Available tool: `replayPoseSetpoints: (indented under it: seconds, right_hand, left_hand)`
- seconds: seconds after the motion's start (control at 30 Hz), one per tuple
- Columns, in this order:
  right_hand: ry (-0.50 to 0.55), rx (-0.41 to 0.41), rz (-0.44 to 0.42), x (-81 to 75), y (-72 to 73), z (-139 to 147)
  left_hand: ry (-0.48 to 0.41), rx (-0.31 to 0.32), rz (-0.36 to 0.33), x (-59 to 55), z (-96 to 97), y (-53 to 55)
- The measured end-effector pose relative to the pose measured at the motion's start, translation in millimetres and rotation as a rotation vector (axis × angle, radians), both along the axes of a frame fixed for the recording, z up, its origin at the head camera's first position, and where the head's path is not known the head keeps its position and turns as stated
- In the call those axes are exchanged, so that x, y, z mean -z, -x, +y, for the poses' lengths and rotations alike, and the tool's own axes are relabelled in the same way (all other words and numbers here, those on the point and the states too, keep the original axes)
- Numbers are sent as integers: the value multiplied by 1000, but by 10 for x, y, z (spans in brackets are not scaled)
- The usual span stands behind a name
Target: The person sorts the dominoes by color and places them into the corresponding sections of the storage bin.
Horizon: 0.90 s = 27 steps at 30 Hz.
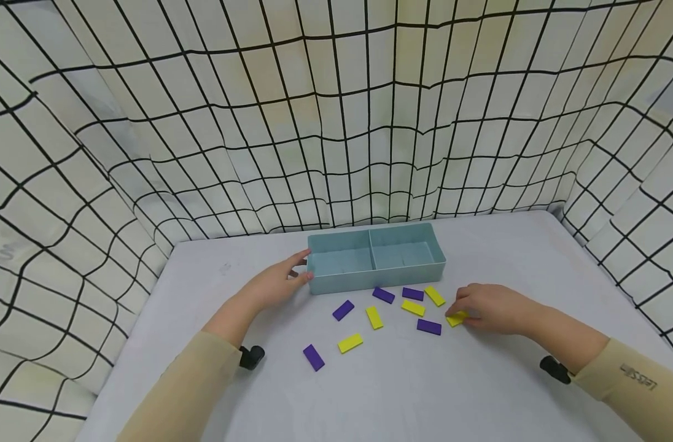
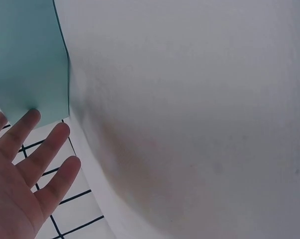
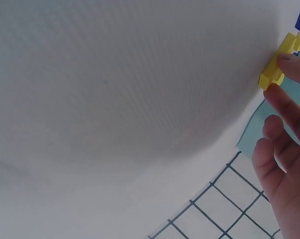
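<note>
A light blue two-compartment box (image 1: 342, 283) stands toward the back of the white table. At its left end is my left hand (image 1: 270, 287), thumb by the front corner and fingertips on the end wall; the fingers look straight and spread in the left wrist view. To the right of the scattered blocks, my right hand (image 1: 499, 308) pinches a yellow block (image 3: 275, 67) between thumb and index finger, low over the table. The nearest other blocks are a purple block (image 1: 428, 326) on its left and a yellow block (image 1: 435, 296) behind it.
Several more purple and yellow blocks lie loose in front of the box, including a yellow block (image 1: 350, 343) and a purple block (image 1: 314, 357) nearer the front. A black-lined net (image 1: 347, 147) over pale walls surrounds the back and sides of the table (image 1: 403, 393).
</note>
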State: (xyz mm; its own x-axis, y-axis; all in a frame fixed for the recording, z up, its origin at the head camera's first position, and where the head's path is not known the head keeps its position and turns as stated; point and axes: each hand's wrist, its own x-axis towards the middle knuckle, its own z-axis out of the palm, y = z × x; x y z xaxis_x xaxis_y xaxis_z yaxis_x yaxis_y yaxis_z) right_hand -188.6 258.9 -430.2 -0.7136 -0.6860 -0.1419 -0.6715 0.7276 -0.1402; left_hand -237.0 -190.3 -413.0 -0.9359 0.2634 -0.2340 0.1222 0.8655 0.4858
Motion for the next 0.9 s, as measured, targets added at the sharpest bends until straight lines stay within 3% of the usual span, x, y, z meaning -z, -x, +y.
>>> replayPoseSetpoints:
  seconds: [0.27, 0.53, 0.9]
  right_hand:
    - [-24, 45, -62, -25, -3, -26]
    - [-39, 93, -91, -11, 25, -6]
    - [19, 190, -145, -163, 80, 72]
  left_hand:
    - [-80, -20, -47, 12, -26, 42]
    - [-145, -3, -51, 39, -43, 76]
    - [-204, -10, -64, 45, -43, 83]
